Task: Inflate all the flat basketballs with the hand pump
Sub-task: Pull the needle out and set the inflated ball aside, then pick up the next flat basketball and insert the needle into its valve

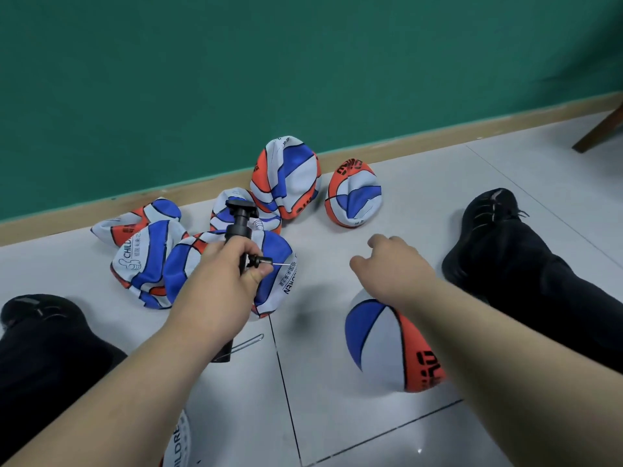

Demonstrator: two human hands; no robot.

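Head view: the left grip [219, 284] is wrapped round the barrel of the black hand pump [240, 220]. The T-handle points up and the thin needle [281, 264] points right, above the heap of flat basketballs [145, 261]. Two more crumpled ones [286, 176] stand nearer the wall. The right grip [394, 264] is loosely curled and holds nothing, hovering over bare floor beside the heap. Under that forearm lies a round ball [377, 338] that looks already full, so the step in hand is probably fetching the next flat one.

To do it well, the empty grip should pull one ball clear of the heap and turn it until the valve faces the needle. It should then pinch the skin close by the valve. The needle should go in straight, since so thin a pin would likely bend if pushed in at a slant. Only then does the handle need a grip.

The floor [337, 426] is pale, glossy tile with dark joints, so a filled ball may roll away. A wooden skirting [404, 138] runs below a green wall [236, 79], and a dark furniture leg [603, 129] stands far right.
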